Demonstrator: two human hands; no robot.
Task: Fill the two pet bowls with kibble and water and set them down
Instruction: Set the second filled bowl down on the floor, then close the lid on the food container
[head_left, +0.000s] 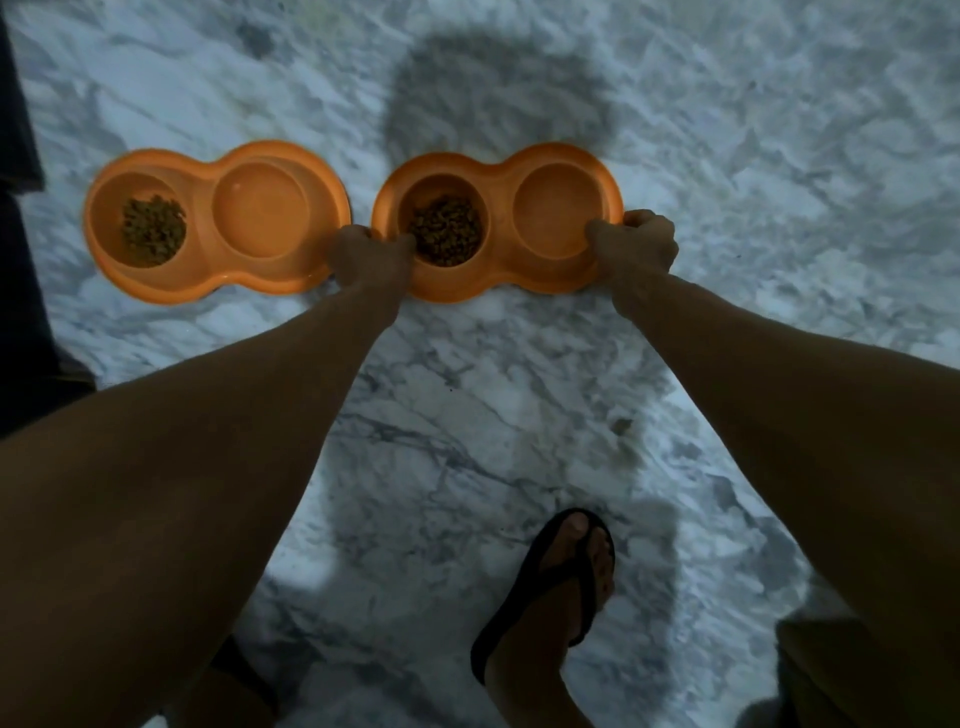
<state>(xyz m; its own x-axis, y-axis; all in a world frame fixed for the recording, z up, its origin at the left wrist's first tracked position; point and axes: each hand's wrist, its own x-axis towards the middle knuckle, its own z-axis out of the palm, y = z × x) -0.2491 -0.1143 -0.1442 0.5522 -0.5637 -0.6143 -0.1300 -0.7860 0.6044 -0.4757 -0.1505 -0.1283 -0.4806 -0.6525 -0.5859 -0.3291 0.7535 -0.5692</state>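
Two orange plastic feeders, each a smooth, peanut-shaped moulding with two round wells, sit side by side on the far part of a marble floor (467, 415), white with grey veining.

Left feeder (205, 254): we note a heap of brown, pebbly kibble (153, 231) in its left well. Its right well looks glossy, and we cannot make out the contents.

Right feeder (498, 260): a like heap fills its left well, and its right well is equally smooth and unreadable. We hold this one at both ends. Our left grip (366, 257) curls over its left rim, thumb reaching into the kibble well. Our right grip (636, 244) closes round its right rim, thumb inside the right well. We cannot tell whether it rests fully on the floor.

The two feeders almost meet at the left grip.

Near us is one foot in a black flip-flop (550, 571).
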